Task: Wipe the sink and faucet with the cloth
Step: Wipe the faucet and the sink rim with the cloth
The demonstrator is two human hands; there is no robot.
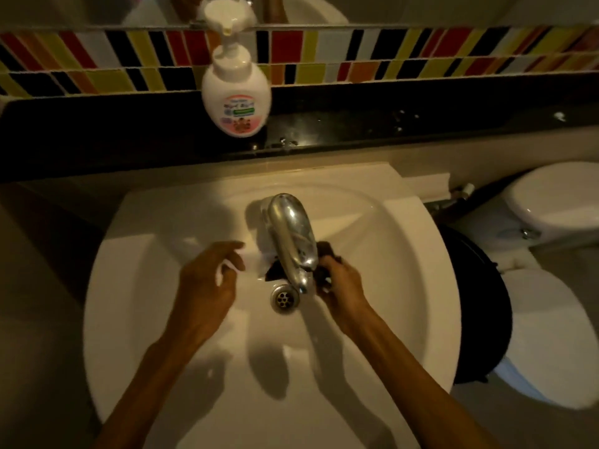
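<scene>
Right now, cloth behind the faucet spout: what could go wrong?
1. The right hand grips the dark cloth only at its right end; it may slip off the faucet.
2. The left hand holds nothing, so a pull would be one-sided.
3. A dropped cloth would land near the drain.

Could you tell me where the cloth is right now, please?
In the head view, the dark cloth is bunched in the right hand, pressed against the right side of the faucet, just above the drain.
</scene>
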